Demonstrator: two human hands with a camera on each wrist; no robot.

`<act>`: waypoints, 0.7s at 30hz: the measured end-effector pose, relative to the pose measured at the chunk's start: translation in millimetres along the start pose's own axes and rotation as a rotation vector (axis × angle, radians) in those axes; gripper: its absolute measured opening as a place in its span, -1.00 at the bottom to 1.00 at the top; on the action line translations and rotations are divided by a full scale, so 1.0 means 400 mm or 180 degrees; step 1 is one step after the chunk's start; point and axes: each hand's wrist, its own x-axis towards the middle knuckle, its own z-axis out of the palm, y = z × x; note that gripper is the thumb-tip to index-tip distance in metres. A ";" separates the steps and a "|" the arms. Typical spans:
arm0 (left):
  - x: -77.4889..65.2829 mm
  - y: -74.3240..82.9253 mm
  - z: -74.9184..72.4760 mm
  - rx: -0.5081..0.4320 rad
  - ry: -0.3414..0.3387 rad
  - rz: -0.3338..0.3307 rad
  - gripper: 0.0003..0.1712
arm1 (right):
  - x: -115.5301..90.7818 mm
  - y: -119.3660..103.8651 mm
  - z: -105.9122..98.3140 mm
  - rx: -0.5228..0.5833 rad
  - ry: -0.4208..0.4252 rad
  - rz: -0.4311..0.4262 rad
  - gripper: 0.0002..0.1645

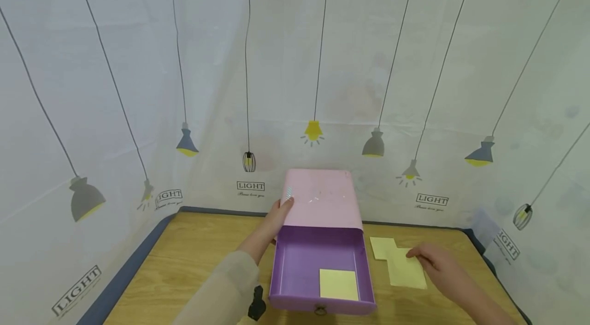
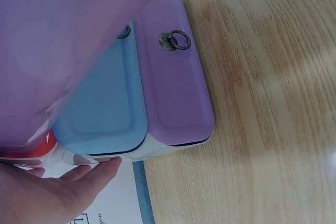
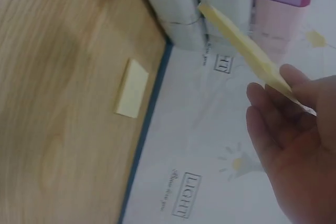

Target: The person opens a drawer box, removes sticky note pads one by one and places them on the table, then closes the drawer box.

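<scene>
A pink drawer cabinet [image 1: 322, 194] stands against the back, its top purple drawer [image 1: 297, 258] pulled out. Inside that drawer lies a yellow sticky note pad [image 1: 338, 285]. My left hand [image 1: 275, 220] rests along the cabinet's left side, thumb at its top edge; in the left wrist view its fingers [image 2: 100, 179] extend against the side. Right of the drawer, my right hand [image 1: 435, 261] pinches a second yellow sticky note pad [image 1: 405, 268] between thumb and fingers, raised above the table in the right wrist view. A third pad [image 3: 132, 88] lies on the table below it.
Lower blue [image 2: 105, 95] and purple drawers [image 2: 176, 87] with ring pulls are shut beneath the open one, with a red one [image 2: 42, 148] partly seen. A printed cloth backdrop [image 1: 212, 84] surrounds the wooden table [image 1: 193, 243]. A black object [image 1: 256, 304] shows beside the left sleeve.
</scene>
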 end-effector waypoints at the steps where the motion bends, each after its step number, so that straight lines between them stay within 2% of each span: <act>1: 0.001 -0.001 0.000 0.0003 -0.0002 -0.0008 0.02 | -0.001 0.010 0.004 0.0040 -0.0113 0.0068 -0.71; 5: 0.003 -0.002 -0.001 0.0019 -0.0014 -0.0014 0.03 | -0.005 0.044 0.017 0.0153 -0.0563 0.0350 -0.77; 7: 0.003 -0.001 -0.001 0.0030 -0.0020 -0.0019 0.03 | -0.008 0.058 0.025 0.0225 -0.0707 0.0497 -0.76; 15: 0.000 0.001 0.000 0.0017 -0.0031 -0.0008 0.00 | -0.019 0.108 0.063 0.0209 -0.0941 0.1130 -0.59; 21: 0.000 0.001 0.001 -0.0009 -0.0018 -0.0015 0.00 | -0.028 0.144 0.093 0.0102 -0.0986 0.1258 -0.61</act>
